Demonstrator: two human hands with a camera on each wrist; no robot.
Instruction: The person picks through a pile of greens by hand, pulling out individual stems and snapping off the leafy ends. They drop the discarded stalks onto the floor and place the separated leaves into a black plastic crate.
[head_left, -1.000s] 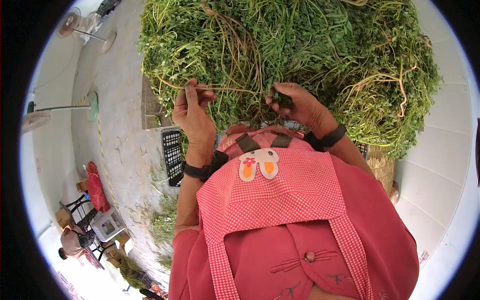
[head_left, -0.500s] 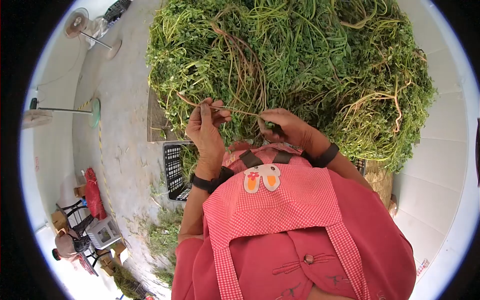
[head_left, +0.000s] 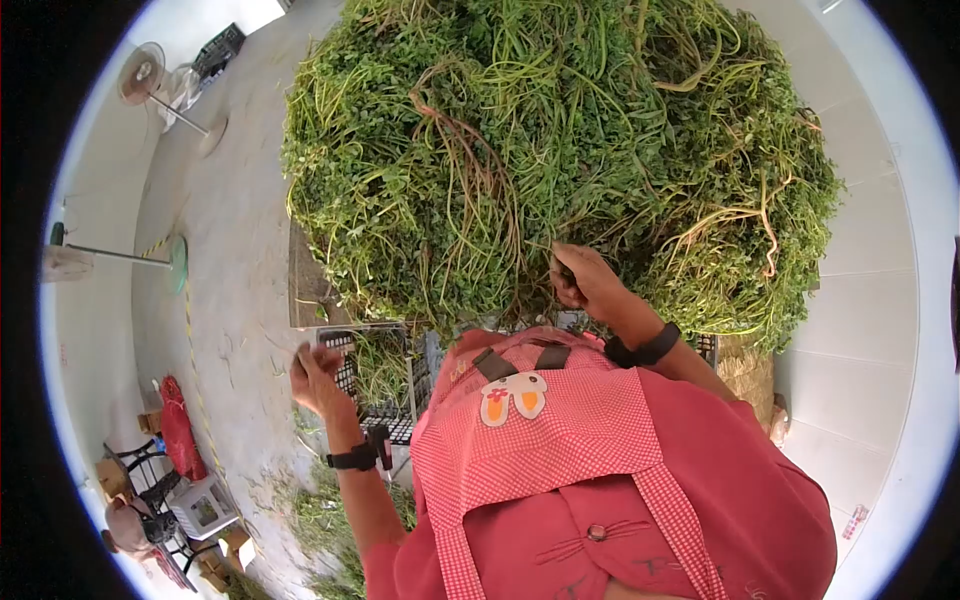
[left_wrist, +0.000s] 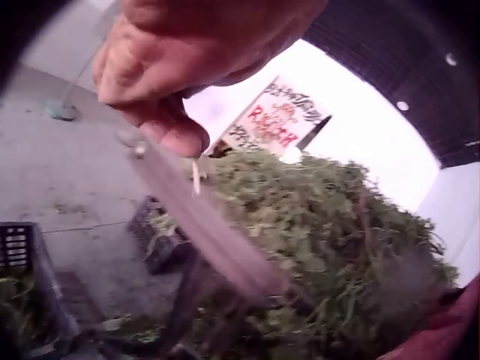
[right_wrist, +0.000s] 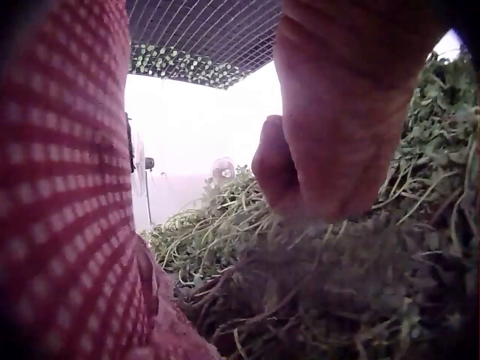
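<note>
A large heap of leafy green stems [head_left: 560,150] lies before the person. The right hand [head_left: 600,285] is at its near edge, fingers curled, with a thin stem end [head_left: 539,245] at the fingertips; in the right wrist view the curled hand [right_wrist: 337,112] hangs over the stems [right_wrist: 255,277]. Left of the heap, the left hand [head_left: 318,380] is beside a black crate [head_left: 408,385]. In the left wrist view the left hand [left_wrist: 202,52] has bent fingers with a short pale stem [left_wrist: 196,178] at their tips, and a blurred brownish strip [left_wrist: 217,232] slants below them.
Loose greens [head_left: 335,515] lie on the grey floor [head_left: 235,330] at left. Standing fans [head_left: 178,263], a red sack [head_left: 182,430] and a grey plastic box [head_left: 205,505] are farther left. A woven bundle [head_left: 745,375] stands below the heap's right side.
The left hand has left the stem held between both hands and moved down and left, beside the crate. The right hand remains at the heap's near edge, slightly farther right in view.
</note>
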